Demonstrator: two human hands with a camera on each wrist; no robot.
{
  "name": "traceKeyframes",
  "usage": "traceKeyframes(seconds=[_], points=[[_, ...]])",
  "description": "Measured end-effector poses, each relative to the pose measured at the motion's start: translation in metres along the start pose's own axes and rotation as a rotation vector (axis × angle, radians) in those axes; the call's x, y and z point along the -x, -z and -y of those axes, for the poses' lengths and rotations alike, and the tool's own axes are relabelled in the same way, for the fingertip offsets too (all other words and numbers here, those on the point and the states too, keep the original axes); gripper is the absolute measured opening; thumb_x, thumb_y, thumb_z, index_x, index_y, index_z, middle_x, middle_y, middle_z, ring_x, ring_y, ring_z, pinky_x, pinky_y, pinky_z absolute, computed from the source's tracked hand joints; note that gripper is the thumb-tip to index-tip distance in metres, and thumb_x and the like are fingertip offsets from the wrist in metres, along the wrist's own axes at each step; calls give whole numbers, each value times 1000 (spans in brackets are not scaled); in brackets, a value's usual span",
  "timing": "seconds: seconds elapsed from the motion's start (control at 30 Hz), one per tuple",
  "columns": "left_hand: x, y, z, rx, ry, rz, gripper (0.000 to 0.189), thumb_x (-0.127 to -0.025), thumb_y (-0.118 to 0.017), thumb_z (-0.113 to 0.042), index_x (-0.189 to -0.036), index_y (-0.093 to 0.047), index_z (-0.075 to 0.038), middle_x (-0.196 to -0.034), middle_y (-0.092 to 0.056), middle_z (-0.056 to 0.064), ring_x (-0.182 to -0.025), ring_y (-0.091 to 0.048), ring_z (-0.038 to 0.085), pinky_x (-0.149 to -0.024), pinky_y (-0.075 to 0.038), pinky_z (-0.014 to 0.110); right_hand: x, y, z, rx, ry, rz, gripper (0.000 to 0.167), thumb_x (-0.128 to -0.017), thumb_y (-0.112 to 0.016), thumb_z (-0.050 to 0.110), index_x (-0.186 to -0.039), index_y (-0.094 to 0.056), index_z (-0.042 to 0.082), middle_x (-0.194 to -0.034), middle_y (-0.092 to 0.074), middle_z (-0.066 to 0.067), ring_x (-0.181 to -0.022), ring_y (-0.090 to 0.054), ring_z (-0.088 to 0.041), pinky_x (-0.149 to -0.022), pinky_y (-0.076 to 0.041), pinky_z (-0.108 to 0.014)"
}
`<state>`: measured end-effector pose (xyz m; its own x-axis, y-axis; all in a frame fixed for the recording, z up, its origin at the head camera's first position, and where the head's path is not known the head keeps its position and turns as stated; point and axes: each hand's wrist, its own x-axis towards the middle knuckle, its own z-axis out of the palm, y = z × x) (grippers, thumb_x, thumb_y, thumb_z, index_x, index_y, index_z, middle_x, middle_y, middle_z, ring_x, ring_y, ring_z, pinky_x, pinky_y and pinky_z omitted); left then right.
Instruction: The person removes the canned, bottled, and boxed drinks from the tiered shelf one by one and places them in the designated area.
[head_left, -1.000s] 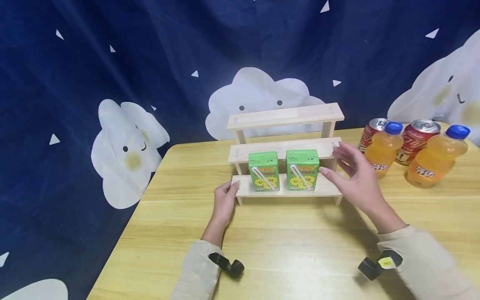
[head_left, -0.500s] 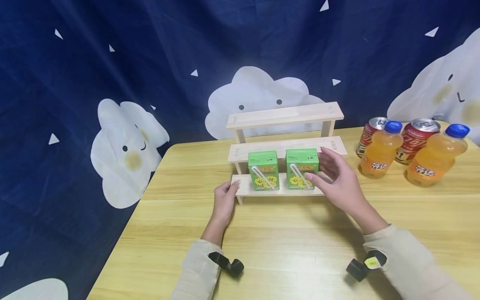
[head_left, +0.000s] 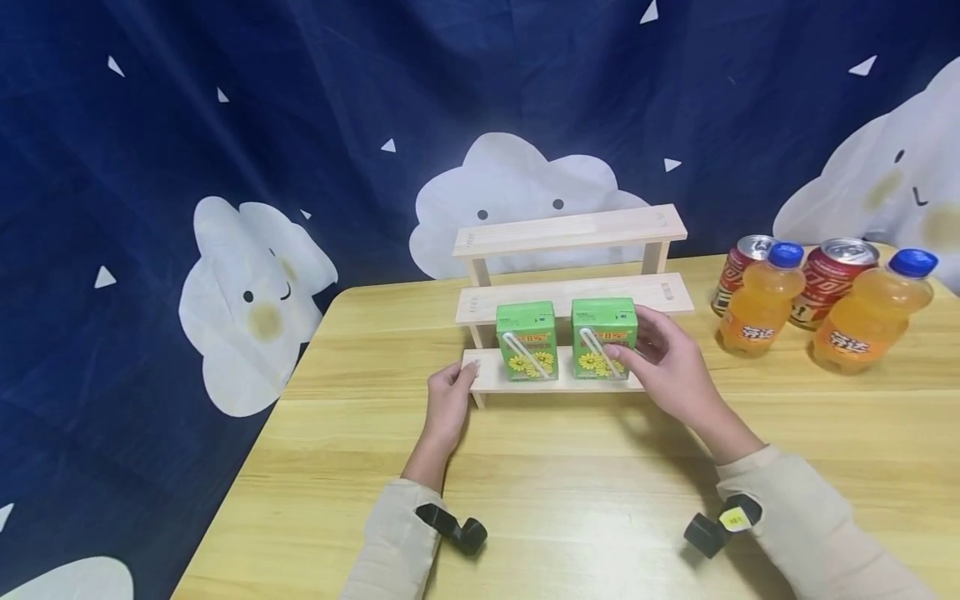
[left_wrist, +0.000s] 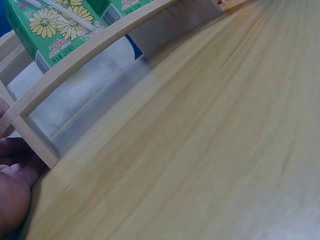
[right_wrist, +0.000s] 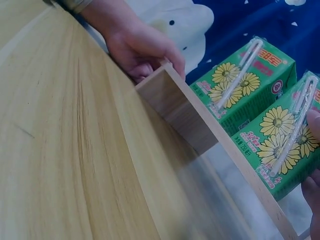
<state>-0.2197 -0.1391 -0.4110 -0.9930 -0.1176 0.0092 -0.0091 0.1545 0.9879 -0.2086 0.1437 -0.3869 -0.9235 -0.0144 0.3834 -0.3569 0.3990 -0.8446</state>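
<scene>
A three-step wooden rack (head_left: 570,234) stands on the table. On its lowest step are two upright green drink cartons with yellow flowers and wrapped straws: a left carton (head_left: 527,342) and a right carton (head_left: 596,321). My left hand (head_left: 447,404) grips the left end of that step, thumb on top and fingers curled under the board in the left wrist view. Around the right carton's right side is my right hand (head_left: 678,371), its thumb on the front face and its fingers behind. In the right wrist view only part of this hand (right_wrist: 312,192) shows at the edge.
To the right of the rack stand two orange drink bottles (head_left: 761,304) with blue caps and two red cans (head_left: 828,287) behind them. A blue curtain (head_left: 360,83) with white clouds hangs behind the wooden table (head_left: 555,500).
My right hand has moved left from beside the rack's right end and closed its thumb and fingers on the right carton. The left hand stays put, and both cartons stand where they were.
</scene>
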Motion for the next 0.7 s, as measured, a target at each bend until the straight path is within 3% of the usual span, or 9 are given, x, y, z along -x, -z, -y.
traceKeyframes(seconds=[0.17, 0.47, 0.7], points=[[0, 1, 0, -2, -1, -1, 30, -94, -53, -15, -106, -65, 9, -98, -69, 21, -83, -61, 10, -77, -52, 22, -1, 1, -2, -8, 23, 5, 56, -83, -72, 16, -134, -49, 9, -115, -65, -12, -99, -56, 4, -87, -45, -10], [-1, 0, 0, 20, -7, 6, 29, -94, -53, -13, -104, -65, 11, -94, -68, 20, -81, -60, 8, -75, -52, 21, 0, 5, -4, -33, 50, 0, 55, -83, -72, 11, -133, -50, 7, -113, -66, -16, -96, -56, 7, -84, -45, -7], [-1, 0, 0, 21, -5, 1, 29, -94, -53, -13, -105, -65, 11, -95, -68, 22, -80, -61, 8, -75, -52, 21, 2, 14, -5, 36, 17, 5, 55, -83, -71, 15, -134, -49, 8, -114, -65, -15, -97, -57, 5, -85, -47, -12]])
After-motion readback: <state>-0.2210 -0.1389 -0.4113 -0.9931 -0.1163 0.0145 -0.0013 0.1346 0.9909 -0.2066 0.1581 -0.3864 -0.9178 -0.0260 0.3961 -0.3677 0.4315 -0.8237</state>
